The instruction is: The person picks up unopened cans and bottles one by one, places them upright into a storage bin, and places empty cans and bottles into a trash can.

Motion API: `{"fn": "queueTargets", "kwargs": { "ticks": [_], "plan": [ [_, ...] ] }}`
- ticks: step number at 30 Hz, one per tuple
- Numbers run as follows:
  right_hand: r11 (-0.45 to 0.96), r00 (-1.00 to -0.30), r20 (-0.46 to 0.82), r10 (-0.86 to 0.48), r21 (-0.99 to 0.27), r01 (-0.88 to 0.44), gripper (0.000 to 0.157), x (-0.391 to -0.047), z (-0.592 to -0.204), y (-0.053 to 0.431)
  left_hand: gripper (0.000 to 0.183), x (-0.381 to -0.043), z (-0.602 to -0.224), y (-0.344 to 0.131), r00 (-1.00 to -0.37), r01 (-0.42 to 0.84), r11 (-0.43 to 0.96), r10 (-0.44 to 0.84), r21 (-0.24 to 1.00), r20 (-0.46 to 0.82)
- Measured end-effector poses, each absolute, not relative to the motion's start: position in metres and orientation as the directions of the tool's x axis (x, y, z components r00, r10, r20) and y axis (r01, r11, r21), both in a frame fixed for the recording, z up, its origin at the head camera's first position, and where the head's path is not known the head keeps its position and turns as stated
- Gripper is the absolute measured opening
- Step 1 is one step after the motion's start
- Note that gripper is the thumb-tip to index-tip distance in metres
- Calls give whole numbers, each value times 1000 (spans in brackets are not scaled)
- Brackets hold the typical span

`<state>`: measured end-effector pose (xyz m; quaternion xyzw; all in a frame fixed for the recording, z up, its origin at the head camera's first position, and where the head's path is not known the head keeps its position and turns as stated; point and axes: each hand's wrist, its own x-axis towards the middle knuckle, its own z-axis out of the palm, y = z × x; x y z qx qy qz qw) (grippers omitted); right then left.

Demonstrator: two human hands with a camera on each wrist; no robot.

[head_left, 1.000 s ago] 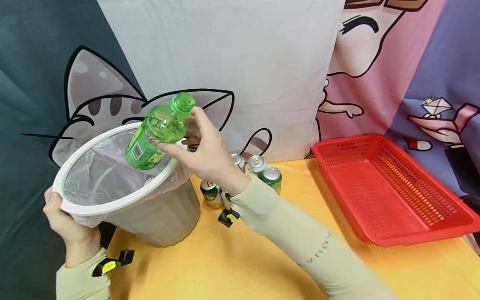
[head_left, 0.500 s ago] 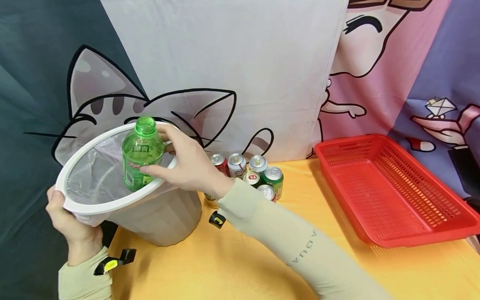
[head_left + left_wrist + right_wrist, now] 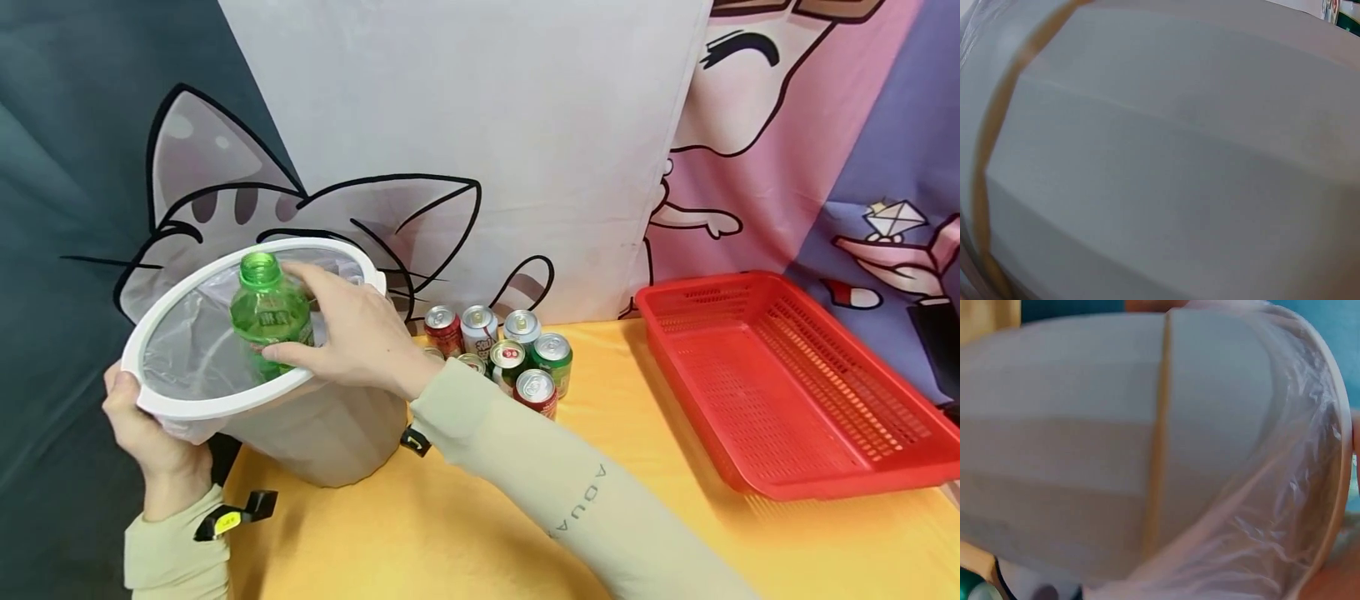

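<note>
A grey trash bin (image 3: 322, 437) with a white rim and a clear plastic liner (image 3: 198, 342) tilts to the left on the yellow table. At the rim's left side my left hand (image 3: 153, 437) grips the bin, thumb on top of the rim. My right hand (image 3: 352, 329) holds a green plastic bottle (image 3: 270, 317), uncapped and nearly upright, its lower part down inside the bin's mouth. In the right wrist view the bin wall (image 3: 1060, 444) and the liner (image 3: 1260, 531) fill most of the picture. The left wrist view shows mainly the bin's grey wall (image 3: 1166, 144).
Several drink cans (image 3: 507, 357) stand in a cluster to the right of the bin, partly behind my right sleeve. A red plastic basket (image 3: 757, 400) lies on the right side of the yellow table (image 3: 480, 517). A printed cloth (image 3: 480, 100) hangs behind.
The green bottle moved left and down in my right hand, from above the rim into the bin's mouth, and turned more upright. My left hand keeps its grip on the rim.
</note>
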<state>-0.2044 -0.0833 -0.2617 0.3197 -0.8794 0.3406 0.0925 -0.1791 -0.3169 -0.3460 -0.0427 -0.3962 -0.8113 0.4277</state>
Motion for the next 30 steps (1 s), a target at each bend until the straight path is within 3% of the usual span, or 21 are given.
{"fn": "queueTargets", "kwargs": {
  "ticks": [3, 6, 15, 30],
  "plan": [
    [611, -794, 332, -509, -510, -605, 109, -204, -259, -82, 38, -184, -349, -317, -601, 754, -273, -654, 598, 459],
    [618, -796, 303, -524, -508, -600, 114, -204, -258, -81, 41, -186, -352, -317, -575, 768, -231, -659, 597, 484],
    [607, -765, 312, -563, -472, -639, 97, -203, -261, -75, 38, -186, -353, -318, -585, 765, -253, -659, 593, 473],
    [526, -708, 422, -567, -476, -705, 82, -202, -267, -71, 37, -179, -349, -316, -589, 753, -238, -658, 613, 469]
  ]
}}
